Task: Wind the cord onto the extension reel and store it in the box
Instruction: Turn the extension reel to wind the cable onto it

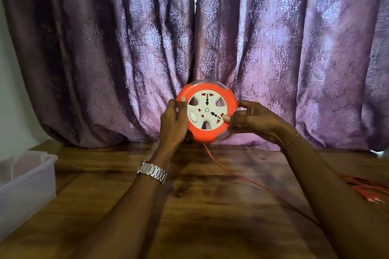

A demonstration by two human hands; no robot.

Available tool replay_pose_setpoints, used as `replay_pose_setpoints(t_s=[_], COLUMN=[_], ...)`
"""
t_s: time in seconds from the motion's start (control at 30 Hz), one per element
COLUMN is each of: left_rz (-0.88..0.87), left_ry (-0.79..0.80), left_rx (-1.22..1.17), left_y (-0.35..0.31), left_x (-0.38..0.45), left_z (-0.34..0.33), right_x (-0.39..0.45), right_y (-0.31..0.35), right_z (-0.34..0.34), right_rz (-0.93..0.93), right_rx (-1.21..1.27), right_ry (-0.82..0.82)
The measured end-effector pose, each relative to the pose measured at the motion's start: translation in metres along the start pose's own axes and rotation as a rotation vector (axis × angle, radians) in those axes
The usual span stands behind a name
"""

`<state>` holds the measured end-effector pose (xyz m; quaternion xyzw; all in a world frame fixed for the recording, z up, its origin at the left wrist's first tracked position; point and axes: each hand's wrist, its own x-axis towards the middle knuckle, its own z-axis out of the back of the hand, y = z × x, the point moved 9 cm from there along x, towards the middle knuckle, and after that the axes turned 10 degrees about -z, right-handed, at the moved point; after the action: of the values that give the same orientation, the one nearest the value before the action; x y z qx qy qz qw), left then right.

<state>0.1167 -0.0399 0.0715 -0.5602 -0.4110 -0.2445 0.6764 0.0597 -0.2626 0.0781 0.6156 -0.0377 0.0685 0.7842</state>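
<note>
The extension reel, orange with a pale socket face, is held upright above the wooden table, in front of the curtain. The left hand grips its left rim, thumb on the front. The right hand pinches the right edge, thumb on the socket face, apparently ready to turn it. Winding looks to be the step in hand: the cord hangs from the bottom and trails right to a loose heap. The next move calls for steady turning and slack feeding freely. The clear box waits far left; the heap could tangle.
</note>
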Motion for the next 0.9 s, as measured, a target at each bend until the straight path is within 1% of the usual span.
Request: replay_pose_setpoints(t_s=[0.07, 0.13, 0.2, 0.23, 0.3, 0.33, 0.4, 0.47, 0.6, 0.73, 0.83, 0.9], left_rz=[-0.027, -0.058, -0.067, -0.064, -0.051, -0.048, -0.061, -0.078, -0.105, -0.119, -0.128, -0.128], left_ry=[-0.028, -0.054, -0.074, -0.082, -0.088, -0.084, -0.075, -0.065, -0.044, -0.039, -0.046, -0.046], left_rx=[-0.043, -0.029, -0.003, 0.003, -0.005, -0.007, 0.016, 0.049, 0.088, 0.094, 0.103, 0.088], left_y=[-0.009, -0.018, -0.023, -0.023, -0.021, -0.022, -0.025, -0.03, -0.033, -0.037, -0.041, -0.044], left_x=[0.002, 0.002, 0.001, 0.0, 0.0, 0.001, 0.002, 0.003, 0.0, -0.001, 0.001, 0.002], left_z=[-0.001, -0.001, -0.001, -0.001, 0.0, -0.001, -0.003, -0.004, -0.008, -0.01, -0.009, -0.009], right_x=[-0.006, -0.014, -0.028, -0.035, -0.045, -0.047, -0.045, -0.042, -0.039, -0.046, -0.056, -0.056], right_y=[0.009, 0.026, 0.055, 0.068, 0.085, 0.088, 0.082, 0.072, 0.063, 0.068, 0.074, 0.074], right_z=[0.007, 0.016, 0.015, 0.007, -0.016, -0.027, -0.043, -0.05, -0.055, -0.055, -0.05, -0.041], right_rz=[0.04, 0.129, 0.318, 0.424, 0.567, 0.59, 0.539, 0.46, 0.43, 0.538, 0.575, 0.512], right_rx=[-0.133, -0.418, -0.674, -0.748, -0.837, -0.894, -1.035, -1.15, -1.259, -1.302, -1.197, -1.073], right_ry=[-0.062, -0.247, -0.443, -0.477, -0.427, -0.389, -0.337, -0.358, -0.455, -0.637, -0.785, -0.856])
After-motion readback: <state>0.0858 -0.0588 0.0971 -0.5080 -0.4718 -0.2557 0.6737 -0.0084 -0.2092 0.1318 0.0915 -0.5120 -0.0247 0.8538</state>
